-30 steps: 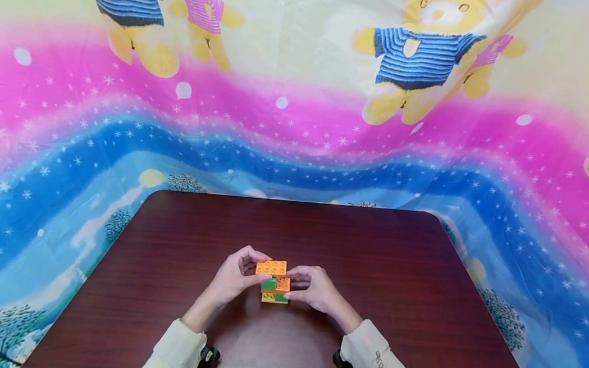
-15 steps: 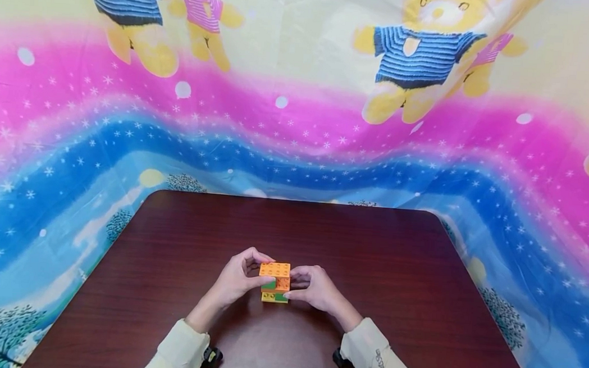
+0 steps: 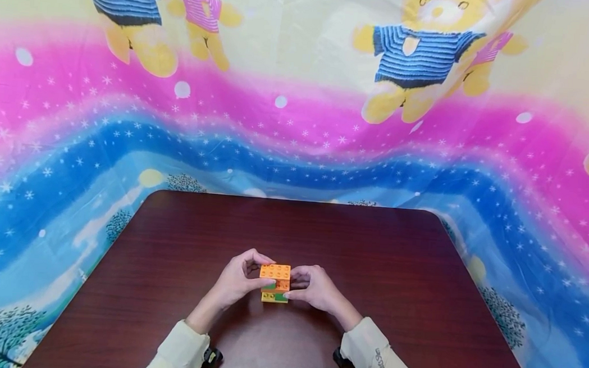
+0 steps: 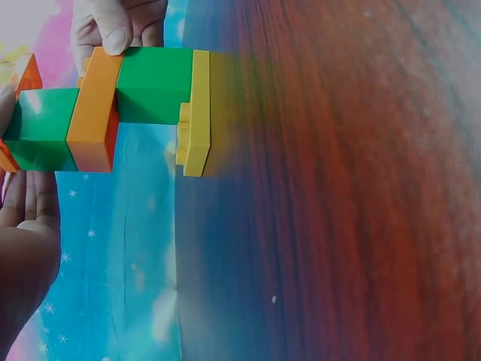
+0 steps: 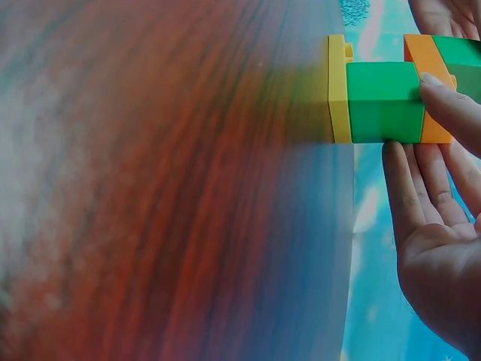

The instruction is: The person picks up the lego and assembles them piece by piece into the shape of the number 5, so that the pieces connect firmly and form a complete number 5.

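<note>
A toy-brick stack stands on the table in front of me. Its thin yellow brick (image 4: 198,113) is at the bottom, with a lower green brick (image 4: 154,84) on one end. Across that lies a middle orange brick (image 4: 94,109), bearing an upper green brick (image 4: 45,128). The top orange brick (image 3: 275,272) sits over the upper green one, studs up. My left hand (image 3: 234,276) pinches this top brick from the left, its thumb on the near side. From the right, my right hand (image 3: 315,289) steadies the stack, thumb at the middle orange and lower green bricks, fingers behind.
The dark reddish-brown table (image 3: 396,258) has rounded far corners. Behind and beside it hangs a cloth (image 3: 303,128) printed with bears and snowflakes. A small black device (image 3: 212,358) is strapped at the left sleeve cuff.
My left hand has brought the top orange brick rightward and down onto the upper green brick, lowering it slightly more in the last half second. The right hand has stayed put.
</note>
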A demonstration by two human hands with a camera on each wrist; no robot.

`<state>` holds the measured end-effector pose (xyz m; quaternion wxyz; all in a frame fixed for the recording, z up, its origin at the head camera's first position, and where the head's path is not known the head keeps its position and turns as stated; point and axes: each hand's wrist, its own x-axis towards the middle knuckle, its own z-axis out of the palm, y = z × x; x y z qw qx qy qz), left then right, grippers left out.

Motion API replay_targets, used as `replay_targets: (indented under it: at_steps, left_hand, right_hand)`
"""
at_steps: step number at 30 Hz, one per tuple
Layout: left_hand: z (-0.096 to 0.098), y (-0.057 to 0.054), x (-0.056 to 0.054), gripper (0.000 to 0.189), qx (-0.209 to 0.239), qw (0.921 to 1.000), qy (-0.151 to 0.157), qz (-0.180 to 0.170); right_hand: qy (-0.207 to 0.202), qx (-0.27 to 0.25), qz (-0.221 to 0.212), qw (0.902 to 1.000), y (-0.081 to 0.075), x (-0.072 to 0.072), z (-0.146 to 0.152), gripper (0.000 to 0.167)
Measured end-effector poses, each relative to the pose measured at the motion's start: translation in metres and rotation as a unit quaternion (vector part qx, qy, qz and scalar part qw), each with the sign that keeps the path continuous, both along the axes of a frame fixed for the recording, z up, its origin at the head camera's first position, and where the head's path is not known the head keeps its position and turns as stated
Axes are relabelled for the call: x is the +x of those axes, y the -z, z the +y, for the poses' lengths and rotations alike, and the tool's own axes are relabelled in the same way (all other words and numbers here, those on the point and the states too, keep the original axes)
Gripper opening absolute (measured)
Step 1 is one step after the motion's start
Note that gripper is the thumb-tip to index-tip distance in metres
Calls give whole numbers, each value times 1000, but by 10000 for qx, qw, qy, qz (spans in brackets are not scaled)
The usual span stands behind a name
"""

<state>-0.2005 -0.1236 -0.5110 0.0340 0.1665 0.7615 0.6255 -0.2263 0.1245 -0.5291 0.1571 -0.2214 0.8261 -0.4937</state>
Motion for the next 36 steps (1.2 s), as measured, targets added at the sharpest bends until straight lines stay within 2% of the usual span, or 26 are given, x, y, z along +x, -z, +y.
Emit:
replay_targets:
  at_steps: [10,24,36]
  left_hand:
    - [-1,3,1,32,144,9999,-53,-74]
    - [0,7,1,34,555,9980,105,-287]
    - [1,7,2,33,592,9981,97,-108]
  right_hand:
    - [34,7,-22,10000,0,0,-2,32]
    - [33,53,6,10000,-1,2,-1,32]
    - [67,105,-2,9999,-1,1,-1,32]
